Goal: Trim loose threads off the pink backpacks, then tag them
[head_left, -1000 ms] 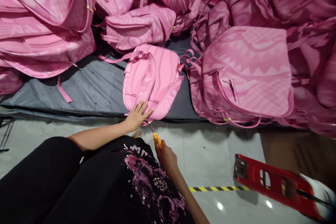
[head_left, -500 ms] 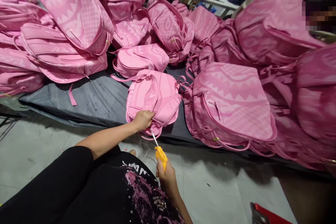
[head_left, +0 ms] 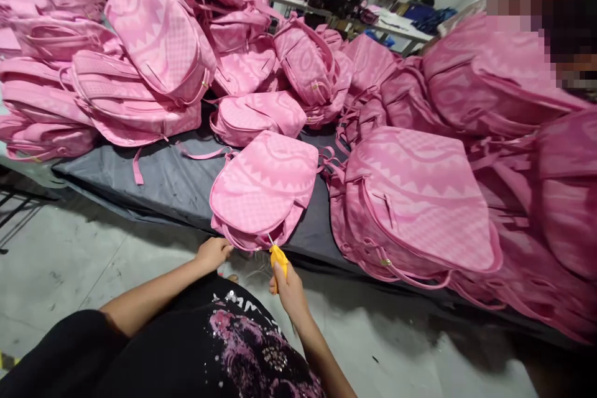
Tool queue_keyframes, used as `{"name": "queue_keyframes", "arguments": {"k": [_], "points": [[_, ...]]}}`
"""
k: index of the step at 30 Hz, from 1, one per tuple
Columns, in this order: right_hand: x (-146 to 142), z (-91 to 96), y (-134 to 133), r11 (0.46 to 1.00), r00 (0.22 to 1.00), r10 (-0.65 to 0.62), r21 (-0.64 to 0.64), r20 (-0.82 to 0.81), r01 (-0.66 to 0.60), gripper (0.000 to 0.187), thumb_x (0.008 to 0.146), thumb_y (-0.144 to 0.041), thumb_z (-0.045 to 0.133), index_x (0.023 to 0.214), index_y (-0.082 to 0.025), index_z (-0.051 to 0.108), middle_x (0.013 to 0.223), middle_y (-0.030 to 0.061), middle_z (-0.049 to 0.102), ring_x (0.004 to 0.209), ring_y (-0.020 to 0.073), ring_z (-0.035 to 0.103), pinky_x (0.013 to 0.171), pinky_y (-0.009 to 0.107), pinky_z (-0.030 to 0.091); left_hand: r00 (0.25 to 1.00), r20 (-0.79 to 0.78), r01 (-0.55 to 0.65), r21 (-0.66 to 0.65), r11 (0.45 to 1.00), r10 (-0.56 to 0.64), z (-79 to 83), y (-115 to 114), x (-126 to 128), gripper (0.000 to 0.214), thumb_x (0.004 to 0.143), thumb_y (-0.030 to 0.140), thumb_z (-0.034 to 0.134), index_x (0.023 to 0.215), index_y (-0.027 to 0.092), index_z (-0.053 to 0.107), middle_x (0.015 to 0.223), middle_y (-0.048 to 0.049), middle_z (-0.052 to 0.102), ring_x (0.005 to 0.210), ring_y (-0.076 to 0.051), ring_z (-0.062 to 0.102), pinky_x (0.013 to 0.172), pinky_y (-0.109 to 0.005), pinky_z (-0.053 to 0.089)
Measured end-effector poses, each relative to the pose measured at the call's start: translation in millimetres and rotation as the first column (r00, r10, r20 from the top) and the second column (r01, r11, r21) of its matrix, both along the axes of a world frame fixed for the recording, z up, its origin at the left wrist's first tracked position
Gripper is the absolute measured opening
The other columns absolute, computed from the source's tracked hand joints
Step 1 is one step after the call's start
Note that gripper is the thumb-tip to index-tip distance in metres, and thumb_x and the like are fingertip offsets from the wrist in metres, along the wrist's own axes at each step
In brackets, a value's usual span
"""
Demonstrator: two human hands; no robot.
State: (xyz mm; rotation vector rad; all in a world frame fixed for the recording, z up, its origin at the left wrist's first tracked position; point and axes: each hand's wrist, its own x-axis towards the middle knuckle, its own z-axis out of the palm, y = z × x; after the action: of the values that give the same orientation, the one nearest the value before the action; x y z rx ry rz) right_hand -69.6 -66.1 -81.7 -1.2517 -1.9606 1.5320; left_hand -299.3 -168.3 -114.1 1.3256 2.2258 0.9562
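A small pink patterned backpack (head_left: 265, 180) lies on the dark table cover, its front panel facing up. In my right hand (head_left: 289, 292) is a yellow-handled tool (head_left: 278, 260) with a thin metal tip, closed in my fingers. That tip points at the near edge of the bag, by its handle loop; whether it touches is unclear. My left hand (head_left: 213, 254) sits just off the bag's lower left corner with its fingers curled together. What those fingers pinch, if anything, is too small to make out. Loose threads hang below the bag.
A larger pink backpack (head_left: 420, 193) stands close on the right, and piles of pink backpacks (head_left: 158, 31) fill the left and back. A dark cover (head_left: 153, 180) drapes over the table edge. Another person, blurred out, is at the upper right.
The small backpack has turned over, from its strap side to its patterned front. My left hand has come off its top and moved left and down; the tool has shifted slightly up.
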Motion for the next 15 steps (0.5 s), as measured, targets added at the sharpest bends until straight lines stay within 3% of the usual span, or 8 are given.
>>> {"name": "queue_keyframes", "arguments": {"k": [2, 3, 5, 6, 8, 10, 13, 15], "points": [[-6.6, -4.5, 4.1, 0.993, 0.998, -0.058, -0.100, -0.022, 0.056, 0.055, 0.088, -0.070, 0.039, 0.102, -0.018, 0.052, 0.060, -0.0010, 0.057, 0.051, 0.0199, 0.059, 0.050, 0.032, 0.050, 0.991, -0.135, -0.010, 0.050, 0.999, 0.017, 4.0, -19.2, -5.6, 0.032, 0.087, 0.038, 0.055, 0.111, 0.022, 0.069, 0.105, -0.0128, 0.072, 0.100, -0.030, 0.067, 0.087, -0.047, 0.053], [-8.1, -5.2, 4.7, 0.989, 0.994, -0.100, -0.114, -0.039, 0.095, 0.055, 0.088, -0.070, 0.039, 0.099, -0.019, 0.051, 0.061, 0.0000, 0.058, 0.052, 0.0203, 0.061, 0.051, 0.033, 0.051, 0.969, -0.246, 0.013, 0.083, 0.996, 0.008, 9.1, -21.1, -13.3, 0.043, 0.086, 0.038, 0.057, 0.126, 0.021, 0.062, 0.126, -0.0165, 0.065, 0.119, -0.033, 0.059, 0.100, -0.051, 0.046], [-7.4, -4.1, 3.7, 0.985, 0.989, -0.138, -0.111, -0.057, 0.131, 0.054, 0.088, -0.071, 0.038, 0.097, -0.020, 0.050, 0.066, 0.0019, 0.061, 0.056, 0.0210, 0.063, 0.056, 0.035, 0.054, 0.884, -0.464, 0.115, 0.113, 0.987, -0.050, 23.2, -7.5, -35.4, 0.062, 0.083, 0.032, 0.062, 0.141, 0.019, 0.049, 0.150, -0.0188, 0.043, 0.141, -0.035, 0.036, 0.115, -0.056, 0.029], [-5.4, -2.7, 2.2, 0.986, 0.989, -0.136, -0.110, -0.058, 0.129, 0.054, 0.088, -0.071, 0.037, 0.096, -0.020, 0.050, 0.067, 0.0027, 0.062, 0.057, 0.0213, 0.064, 0.058, 0.035, 0.055, 0.842, -0.530, 0.178, 0.096, 0.979, -0.101, 32.2, 7.1, -47.6, 0.063, 0.081, 0.026, 0.063, 0.142, 0.019, 0.049, 0.153, -0.0177, 0.040, 0.144, -0.035, 0.031, 0.116, -0.057, 0.025], [0.9, 0.6, -2.3, 0.988, 0.990, -0.129, -0.086, -0.056, 0.124, 0.053, 0.090, -0.069, 0.033, 0.098, -0.019, 0.050, 0.070, 0.0041, 0.063, 0.061, 0.0215, 0.064, 0.061, 0.036, 0.056, 0.824, -0.535, 0.258, 0.063, 0.964, -0.185, 56.0, 46.0, -68.9, 0.058, 0.078, 0.012, 0.058, 0.135, 0.022, 0.057, 0.144, -0.0132, 0.052, 0.139, -0.030, 0.042, 0.115, -0.051, 0.030], [8.2, 3.9, -8.3, 0.988, 0.986, -0.154, 0.023, -0.067, 0.156, 0.053, 0.093, -0.065, 0.030, 0.103, -0.018, 0.050, 0.075, 0.0057, 0.064, 0.068, 0.0216, 0.065, 0.069, 0.037, 0.056, 0.863, -0.472, 0.259, 0.110, 0.960, -0.178, 88.9, 87.4, -81.7, 0.051, 0.075, 0.007, 0.054, 0.122, 0.023, 0.066, 0.122, -0.0081, 0.069, 0.117, -0.024, 0.061, 0.101, -0.038, 0.045], [15.0, 9.0, -17.1, 0.940, 0.967, -0.235, 0.233, -0.096, 0.251, 0.053, 0.096, -0.057, 0.021, 0.109, -0.015, 0.050, 0.075, 0.0058, 0.062, 0.072, 0.0208, 0.063, 0.076, 0.036, 0.053, 0.901, -0.432, 0.166, 0.253, 0.953, -0.042, 146.4, 136.3, -85.7, 0.029, 0.081, 0.019, 0.057, 0.105, 0.022, 0.073, 0.093, -0.0051, 0.076, 0.088, -0.020, 0.068, 0.074, -0.028, 0.046], [15.8, 11.3, -20.4, 0.905, 0.964, -0.266, 0.344, 0.000, 0.250, 0.058, 0.098, -0.051, 0.006, 0.101, -0.016, 0.052, 0.067, 0.0045, 0.057, 0.064, 0.0201, 0.060, 0.070, 0.034, 0.052, 0.903, -0.429, 0.157, 0.285, 0.946, -0.020, 178.6, 157.8, -84.0, 0.022, 0.086, 0.035, 0.058, 0.089, 0.019, 0.074, 0.077, -0.0055, 0.072, 0.076, -0.020, 0.066, 0.065, -0.026, 0.039]]}}
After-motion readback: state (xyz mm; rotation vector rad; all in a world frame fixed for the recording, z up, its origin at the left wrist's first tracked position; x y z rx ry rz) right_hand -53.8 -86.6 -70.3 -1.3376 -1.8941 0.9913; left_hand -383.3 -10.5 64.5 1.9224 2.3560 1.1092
